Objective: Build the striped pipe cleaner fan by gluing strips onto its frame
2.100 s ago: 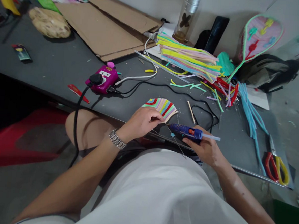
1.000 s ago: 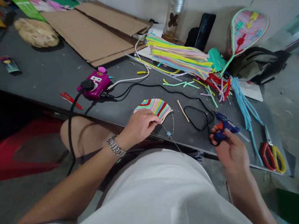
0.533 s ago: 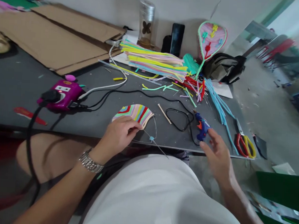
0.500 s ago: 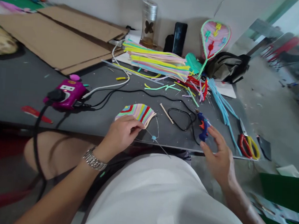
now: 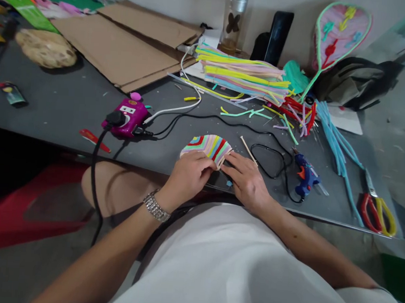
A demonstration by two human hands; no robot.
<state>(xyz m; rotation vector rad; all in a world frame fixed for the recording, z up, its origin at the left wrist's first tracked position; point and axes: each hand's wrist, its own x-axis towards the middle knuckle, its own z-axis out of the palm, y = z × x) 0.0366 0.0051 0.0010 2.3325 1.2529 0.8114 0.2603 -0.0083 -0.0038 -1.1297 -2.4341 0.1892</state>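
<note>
Striped piece pinched by both hands; glue gun, scissors nearby.

Grey tbl vs plain pale wall, red plastic seat at L, grey flr at R.

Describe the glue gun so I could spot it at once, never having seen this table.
On the dark grey table, go to the right end, where the scissors lie. Left of them, between the light-blue strips and the loop of black cord, is the glue gun. It alone has a blue body with an orange trigger.
</note>
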